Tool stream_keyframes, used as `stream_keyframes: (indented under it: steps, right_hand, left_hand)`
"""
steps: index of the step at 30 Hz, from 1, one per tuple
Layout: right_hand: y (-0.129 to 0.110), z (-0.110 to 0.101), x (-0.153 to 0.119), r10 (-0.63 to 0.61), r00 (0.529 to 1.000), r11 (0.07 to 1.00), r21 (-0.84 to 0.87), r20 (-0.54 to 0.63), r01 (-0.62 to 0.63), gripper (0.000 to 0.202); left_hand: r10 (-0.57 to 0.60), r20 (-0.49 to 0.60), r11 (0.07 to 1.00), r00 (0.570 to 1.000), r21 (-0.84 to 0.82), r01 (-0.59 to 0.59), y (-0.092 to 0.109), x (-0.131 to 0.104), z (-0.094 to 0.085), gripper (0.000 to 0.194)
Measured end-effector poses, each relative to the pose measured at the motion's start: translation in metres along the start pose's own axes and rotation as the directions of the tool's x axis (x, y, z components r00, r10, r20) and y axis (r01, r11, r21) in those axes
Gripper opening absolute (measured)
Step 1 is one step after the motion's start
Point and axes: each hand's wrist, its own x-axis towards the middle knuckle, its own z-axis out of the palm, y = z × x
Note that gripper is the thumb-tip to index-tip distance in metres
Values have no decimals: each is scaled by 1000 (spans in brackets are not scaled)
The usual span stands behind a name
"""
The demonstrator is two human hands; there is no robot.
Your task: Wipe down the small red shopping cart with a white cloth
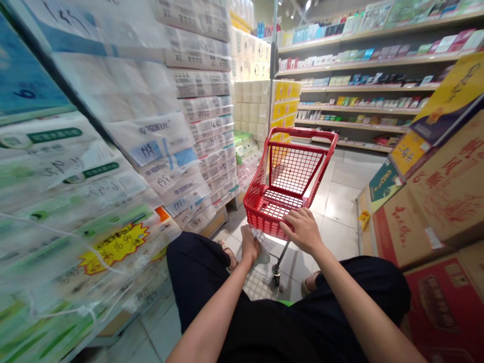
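A small red shopping cart (264, 206) with a grid basket stands on the tiled floor in front of my bent knees. My right hand (301, 229) rests with its fingers curled over the near rim of the basket. Just below the basket's near left corner, my left hand (250, 244) is closed around a crumpled whitish cloth or tissue (261, 241), partly hidden by the hand. One metal leg of the cart ends in a dark caster wheel (276, 276) between my feet.
Stacked paper packs (162, 136) line the left side, with a yellow price sign (115, 247) low down. Cardboard boxes (449, 186) stand close on the right. Shelves of small goods (359, 65) fill the back. Tiled floor (340, 201) runs beyond the cart.
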Motion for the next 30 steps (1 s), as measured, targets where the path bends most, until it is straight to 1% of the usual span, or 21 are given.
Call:
stream_keyframes:
  steps: [1, 2, 3, 5, 7, 9, 11, 14, 15, 17, 19, 21, 22, 24, 27, 29, 30]
  right_hand:
    - [0, 1, 0, -2, 1000, 1000, -1, 0, 2, 29]
    - [0, 1, 0, -4, 1000, 1000, -1, -1, 4, 29]
    - [0, 2, 0, -6, 1000, 1000, 2, -3, 6, 29]
    - [1, 4, 1, -7, 1000, 1000, 11, -9, 7, 30]
    - [1, 4, 1, -3, 1000, 1000, 20, -10, 3, 30]
    - [1, 4, 1, 1, 1000, 1000, 26, -10, -1, 31]
    - [1, 3, 0, 2, 1000, 1000, 30, -14, -1, 31]
    - [2, 1, 0, 2, 1000, 999, 32, -18, -2, 31]
    - [3, 1, -1, 4, 1000, 999, 32, -17, -3, 31]
    - [4, 1, -1, 6, 1000, 1000, 30, -11, -5, 32]
    - [5, 1, 0, 9, 1000, 1000, 26, -3, -9, 33]
    - [5, 2, 0, 13, 1000, 1000, 22, 4, -13, 33]
    - [5, 2, 1, 13, 1000, 1000, 19, 5, -13, 33]
    - [4, 3, 1, 14, 1000, 1000, 16, 7, -14, 33]
    - [5, 3, 1, 0, 1000, 999, 32, 25, 0, 37]
    - [8, 4, 1, -14, 999, 999, 52, 36, 12, 42]
    - [9, 4, 0, -18, 999, 998, 62, 38, 15, 43]
  left_hand:
    - [94, -11, 991, 995, 100, -93, 7, 3, -4, 14]
    - [169, -30, 974, 985, 158, -162, 16, 6, -7, 17]
    - [211, -48, 964, 976, 173, -200, 25, 9, -10, 19]
    - [318, -51, 928, 947, 219, -300, 41, 14, -11, 22]
    - [401, -21, 891, 916, 240, -385, 51, 16, -8, 24]
    - [458, 41, 852, 888, 265, -451, 52, 13, -4, 24]
    - [452, 139, 835, 881, 279, -473, 42, 6, -1, 24]
    - [356, 283, 857, 891, 282, -432, 18, -6, -4, 27]
    - [320, 320, 866, 892, 283, -412, 10, -10, -6, 30]
    - [274, 359, 880, 892, 280, -383, 0, -15, -11, 37]
    - [263, 360, 881, 895, 289, -375, 0, -16, -15, 40]
    - [288, 346, 860, 893, 318, -400, 9, -14, -16, 38]
    - [316, 346, 838, 883, 334, -430, 16, -13, -15, 36]
    - [401, 351, 781, 846, 351, -516, 35, -8, -9, 31]
    - [547, 344, 676, 763, 356, -645, 61, 0, 6, 26]
    - [612, 374, 580, 697, 387, -717, 68, 1, 16, 24]
    - [631, 403, 525, 662, 406, -748, 68, 1, 20, 22]
